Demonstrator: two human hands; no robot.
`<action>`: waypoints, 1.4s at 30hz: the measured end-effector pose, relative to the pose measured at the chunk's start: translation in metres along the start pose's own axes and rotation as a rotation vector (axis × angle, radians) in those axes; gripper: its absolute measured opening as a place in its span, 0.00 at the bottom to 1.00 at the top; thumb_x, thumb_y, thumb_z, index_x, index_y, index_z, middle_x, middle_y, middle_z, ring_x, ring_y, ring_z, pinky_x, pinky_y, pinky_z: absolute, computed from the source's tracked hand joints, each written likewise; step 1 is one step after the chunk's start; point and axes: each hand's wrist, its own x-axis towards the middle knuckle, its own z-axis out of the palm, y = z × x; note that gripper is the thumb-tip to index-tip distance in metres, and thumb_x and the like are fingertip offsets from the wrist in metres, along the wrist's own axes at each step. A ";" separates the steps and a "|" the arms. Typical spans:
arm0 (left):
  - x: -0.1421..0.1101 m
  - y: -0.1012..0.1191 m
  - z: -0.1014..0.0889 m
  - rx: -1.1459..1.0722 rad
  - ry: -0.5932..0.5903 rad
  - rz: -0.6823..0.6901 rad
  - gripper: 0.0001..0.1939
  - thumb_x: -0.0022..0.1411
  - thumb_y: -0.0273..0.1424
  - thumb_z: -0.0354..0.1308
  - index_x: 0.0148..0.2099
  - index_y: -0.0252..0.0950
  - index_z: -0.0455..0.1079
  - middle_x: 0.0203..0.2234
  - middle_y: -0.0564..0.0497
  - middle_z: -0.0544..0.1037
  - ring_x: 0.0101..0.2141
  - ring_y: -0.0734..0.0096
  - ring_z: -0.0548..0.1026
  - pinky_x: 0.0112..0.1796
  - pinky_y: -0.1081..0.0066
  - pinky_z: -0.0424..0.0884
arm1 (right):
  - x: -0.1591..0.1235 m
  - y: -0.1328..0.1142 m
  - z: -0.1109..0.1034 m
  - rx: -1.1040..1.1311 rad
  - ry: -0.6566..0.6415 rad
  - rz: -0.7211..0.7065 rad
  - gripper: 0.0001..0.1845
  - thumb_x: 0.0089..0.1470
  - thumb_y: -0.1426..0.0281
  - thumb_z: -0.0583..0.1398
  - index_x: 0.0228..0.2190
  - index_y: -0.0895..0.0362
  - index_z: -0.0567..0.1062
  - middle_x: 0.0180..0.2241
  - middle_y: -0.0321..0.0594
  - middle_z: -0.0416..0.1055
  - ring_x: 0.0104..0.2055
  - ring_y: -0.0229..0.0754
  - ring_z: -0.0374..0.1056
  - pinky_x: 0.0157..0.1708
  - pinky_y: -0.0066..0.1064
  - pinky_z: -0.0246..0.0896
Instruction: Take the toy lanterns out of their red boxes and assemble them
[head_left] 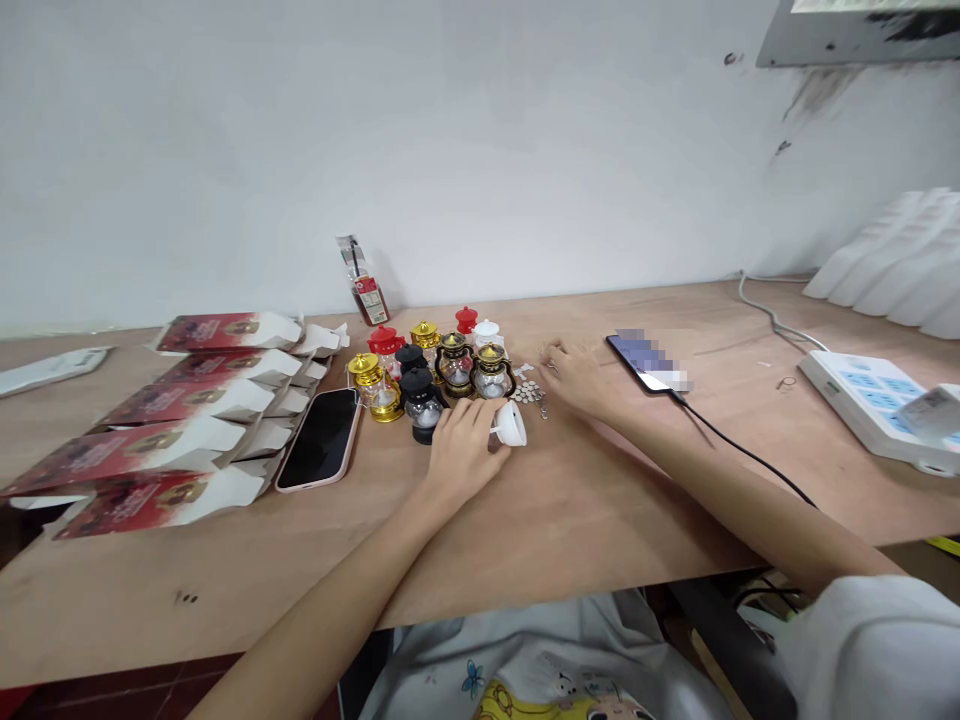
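My left hand [466, 440] is closed around a small white lantern [511, 425], tipped on its side with its round base facing right. My right hand [574, 375] is low over the table beside a scatter of small silver button cells [527, 392]; its fingers reach out, slightly blurred and apart, and I see nothing held in them. Behind my left hand stand several small lanterns: a black one [421, 400], a gold one [375, 385], bronze-coloured ones [492, 372], red ones [385, 342] and a white one [487, 335].
Flattened red-and-white boxes [161, 440] overlap at the left, next to a dark-screened phone [319, 440]. A small bottle [369, 298] stands by the wall. To the right are a cabled phone [646, 362], a power strip [870, 400] and stacked white foam-like pieces [892, 265].
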 end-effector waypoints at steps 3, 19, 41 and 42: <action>0.000 -0.001 0.001 -0.001 0.002 0.002 0.22 0.50 0.27 0.58 0.50 0.38 0.65 0.42 0.48 0.76 0.43 0.58 0.70 0.40 0.63 0.65 | 0.017 -0.009 0.008 -0.045 -0.077 0.080 0.11 0.56 0.72 0.51 0.32 0.60 0.74 0.38 0.52 0.72 0.44 0.51 0.66 0.45 0.40 0.56; -0.001 -0.002 0.002 0.025 0.008 0.073 0.20 0.52 0.28 0.58 0.49 0.38 0.65 0.41 0.47 0.76 0.41 0.59 0.70 0.39 0.63 0.65 | -0.064 -0.047 -0.017 0.398 0.237 -0.239 0.06 0.57 0.70 0.54 0.29 0.54 0.69 0.29 0.40 0.70 0.33 0.43 0.66 0.36 0.36 0.60; -0.002 -0.003 0.007 0.067 0.059 0.061 0.16 0.54 0.30 0.58 0.47 0.37 0.67 0.39 0.48 0.77 0.41 0.59 0.70 0.36 0.63 0.62 | -0.068 -0.066 -0.025 0.614 0.042 -0.129 0.03 0.50 0.74 0.57 0.26 0.55 0.68 0.29 0.38 0.71 0.33 0.41 0.67 0.35 0.34 0.60; -0.002 -0.003 0.007 0.078 0.064 0.069 0.16 0.54 0.30 0.58 0.47 0.37 0.67 0.39 0.48 0.78 0.41 0.59 0.70 0.36 0.63 0.62 | -0.069 -0.067 -0.025 0.625 0.027 -0.112 0.03 0.50 0.74 0.57 0.26 0.55 0.68 0.28 0.38 0.72 0.32 0.41 0.67 0.35 0.34 0.60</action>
